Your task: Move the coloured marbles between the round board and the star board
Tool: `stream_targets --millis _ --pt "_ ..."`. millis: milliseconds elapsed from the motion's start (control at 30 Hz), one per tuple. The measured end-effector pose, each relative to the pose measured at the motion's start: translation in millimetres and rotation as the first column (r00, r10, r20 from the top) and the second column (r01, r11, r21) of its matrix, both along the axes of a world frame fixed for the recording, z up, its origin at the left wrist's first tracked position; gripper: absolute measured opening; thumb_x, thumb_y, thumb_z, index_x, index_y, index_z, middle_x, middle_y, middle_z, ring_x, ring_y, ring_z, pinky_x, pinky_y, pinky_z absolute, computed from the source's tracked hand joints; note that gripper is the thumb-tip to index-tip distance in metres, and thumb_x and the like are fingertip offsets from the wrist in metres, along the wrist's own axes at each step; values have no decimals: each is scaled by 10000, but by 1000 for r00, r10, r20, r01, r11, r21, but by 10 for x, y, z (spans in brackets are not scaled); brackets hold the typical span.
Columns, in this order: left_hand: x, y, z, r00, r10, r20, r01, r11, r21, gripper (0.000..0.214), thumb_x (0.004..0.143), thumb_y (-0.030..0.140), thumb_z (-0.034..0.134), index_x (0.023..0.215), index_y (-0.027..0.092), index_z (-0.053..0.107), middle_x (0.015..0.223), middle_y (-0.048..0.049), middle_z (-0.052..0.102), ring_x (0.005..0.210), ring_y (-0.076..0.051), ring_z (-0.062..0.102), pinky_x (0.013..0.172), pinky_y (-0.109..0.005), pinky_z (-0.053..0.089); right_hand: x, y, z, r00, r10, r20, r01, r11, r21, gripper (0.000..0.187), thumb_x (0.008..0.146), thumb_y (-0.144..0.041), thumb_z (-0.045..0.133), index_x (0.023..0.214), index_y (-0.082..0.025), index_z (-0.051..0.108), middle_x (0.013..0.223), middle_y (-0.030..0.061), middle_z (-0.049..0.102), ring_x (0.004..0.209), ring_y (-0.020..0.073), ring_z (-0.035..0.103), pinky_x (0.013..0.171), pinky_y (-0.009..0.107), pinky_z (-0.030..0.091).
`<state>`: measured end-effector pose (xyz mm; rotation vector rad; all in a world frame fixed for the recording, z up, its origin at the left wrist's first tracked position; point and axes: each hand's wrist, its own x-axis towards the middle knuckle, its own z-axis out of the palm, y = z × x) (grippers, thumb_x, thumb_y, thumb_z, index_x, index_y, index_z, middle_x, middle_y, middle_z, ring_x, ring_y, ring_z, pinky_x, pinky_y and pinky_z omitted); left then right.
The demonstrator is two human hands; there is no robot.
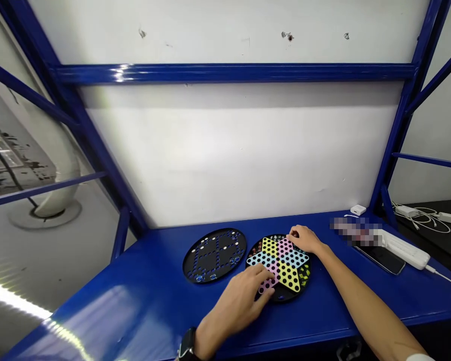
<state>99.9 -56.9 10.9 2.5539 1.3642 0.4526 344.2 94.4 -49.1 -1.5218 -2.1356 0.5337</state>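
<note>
A star-shaped Chinese checkers board [287,275] with pink, yellow and blue points full of holes lies in a round black tray [311,263]. Small yellow-green pieces [304,274] fill the tray's right pocket; reddish pieces [256,247] and clear ones show along its far side, and a blue piece [281,298] at the near side. My left hand [244,295] rests over the near pink point, its thumb apart from the bent fingers. At the far pink point, my right hand [304,238] has its fingers curled together at the star's edge; what they pinch is hidden.
Left of the star stands a second round black tray [206,261] with white and blue pieces. On the right of the blue table [146,291] are a phone [383,258], a white power strip [406,249] and a white charger [358,209]. A blue frame and white panel rise behind.
</note>
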Motion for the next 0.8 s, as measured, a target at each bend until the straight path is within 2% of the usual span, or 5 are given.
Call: stream_targets --millis 67,167,333,567,800 --pt "127 -97 -42 995 -55 -82 60 997 53 179 903 295 556 1070 308 620 1082 7 637 980 -166 597 853 -281 448 0 9 -10 1000 -2 2 2 1000 8 222 878 -371 522 765 -211 626 812 27 666 713 144 568 604 243 335" --pt "239 -123 -105 970 -90 -226 119 986 120 118 897 301 585 1004 282 631 1056 -8 632 951 -184 589 801 -303 443 -2 24 -32 1000 0 5 0 1000 24 219 878 -364 526 759 -209 625 808 25 666 725 143 574 625 243 343" --pt "287 -40 -165 930 -196 -311 236 967 97 126 920 264 562 1028 266 627 984 -8 659 892 -179 595 751 -296 421 -3 31 -43 1000 5 9 -6 1000 15 225 886 -368 520 773 -206 626 828 29 665 710 135 564 613 237 336" --pt "256 67 73 934 -229 -273 206 972 -111 81 887 306 621 920 252 673 942 13 699 869 -173 644 667 -251 406 -5 26 -36 1000 -2 21 2 1000 -5 219 889 -358 518 785 -202 631 831 30 663 708 131 558 605 234 327" --pt "258 100 143 931 -250 -267 218 965 -145 117 878 345 633 892 236 676 947 5 709 835 -171 657 629 -246 402 1 31 -50 1000 6 18 -6 1000 -2 234 891 -384 512 799 -207 635 838 32 662 725 139 567 615 240 334"
